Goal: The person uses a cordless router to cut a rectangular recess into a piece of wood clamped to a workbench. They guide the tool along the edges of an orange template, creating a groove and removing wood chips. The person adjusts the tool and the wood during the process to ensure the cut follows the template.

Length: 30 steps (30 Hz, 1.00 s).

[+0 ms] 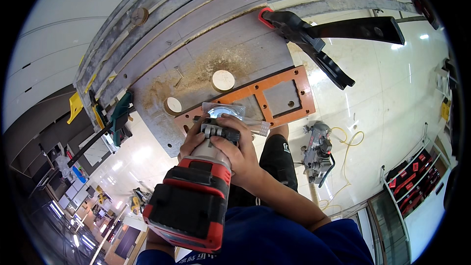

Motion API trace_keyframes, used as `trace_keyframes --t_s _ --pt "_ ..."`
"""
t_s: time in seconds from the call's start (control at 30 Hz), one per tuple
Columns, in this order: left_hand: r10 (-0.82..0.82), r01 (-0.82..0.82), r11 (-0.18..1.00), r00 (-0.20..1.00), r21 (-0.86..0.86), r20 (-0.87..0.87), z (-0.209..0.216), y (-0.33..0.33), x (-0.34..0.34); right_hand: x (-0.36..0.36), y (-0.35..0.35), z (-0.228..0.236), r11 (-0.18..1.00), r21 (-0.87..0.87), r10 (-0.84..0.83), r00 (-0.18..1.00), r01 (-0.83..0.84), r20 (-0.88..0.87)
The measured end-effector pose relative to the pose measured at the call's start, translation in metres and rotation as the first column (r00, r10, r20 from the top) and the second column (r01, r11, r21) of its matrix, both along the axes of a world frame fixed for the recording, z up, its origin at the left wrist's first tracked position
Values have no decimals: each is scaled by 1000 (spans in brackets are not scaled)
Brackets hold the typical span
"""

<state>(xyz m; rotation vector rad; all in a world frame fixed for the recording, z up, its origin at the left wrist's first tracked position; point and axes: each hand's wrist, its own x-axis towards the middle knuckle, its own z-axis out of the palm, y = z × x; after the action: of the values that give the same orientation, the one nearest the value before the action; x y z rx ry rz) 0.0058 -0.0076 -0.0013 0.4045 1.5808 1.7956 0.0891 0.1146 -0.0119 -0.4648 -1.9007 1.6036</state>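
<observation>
- Grey board (271, 51): upper centre of the frame, strewn with sawdust (216, 63).
- Red-and-black power tool (191, 194): lower centre, its front end pointing up to the middle.
- Orange template (278, 80): right of centre, on the board.
- Right hand (236, 148): centre, fingers wrapped around the tool's neck.
- Left hand (192, 140): just left of it, partly hidden, fingers gripping the neck too.
- Wooden disc (223, 81): centre, on the board.

Red and black on the power tool (191, 201), with silver-grey at its metal collar (212, 154). Bright orange on the template (260, 97), dotted with dark holes. Grey on the counter (272, 44), speckled tan with sawdust (216, 63). Pale cream on the round disc (223, 81). Black, tipped red, on one clamp (293, 24). Dark blue on the shirt (279, 230), with white print; mostly black on the shorts (277, 162).
</observation>
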Motion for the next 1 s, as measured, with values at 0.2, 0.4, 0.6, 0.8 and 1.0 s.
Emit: trace_keyframes --t_s 0.2,0.4,0.6,0.8,1.0 --pt "-11 11 1000 1000 -9 -2 2 1 -1 0 0 0 1000 1 -1 1000 1 1" --pt "-14 14 1000 1000 -15 -5 3 1 -2 1 0 -2 1000 5 5 1000 -5 -1" --pt "-14 14 1000 1000 -12 -7 4 2 -3 0 0 -1 1000 -6 1 1000 -1 -7" --pt "-13 13 1000 1000 -21 -6 3 2 -4 0 3 1 1000 5 4 1000 -4 -4" --pt "-8 8 999 1000 -32 -8 2 2 -4 0 2 1 1000 0 3 1000 -3 -3"
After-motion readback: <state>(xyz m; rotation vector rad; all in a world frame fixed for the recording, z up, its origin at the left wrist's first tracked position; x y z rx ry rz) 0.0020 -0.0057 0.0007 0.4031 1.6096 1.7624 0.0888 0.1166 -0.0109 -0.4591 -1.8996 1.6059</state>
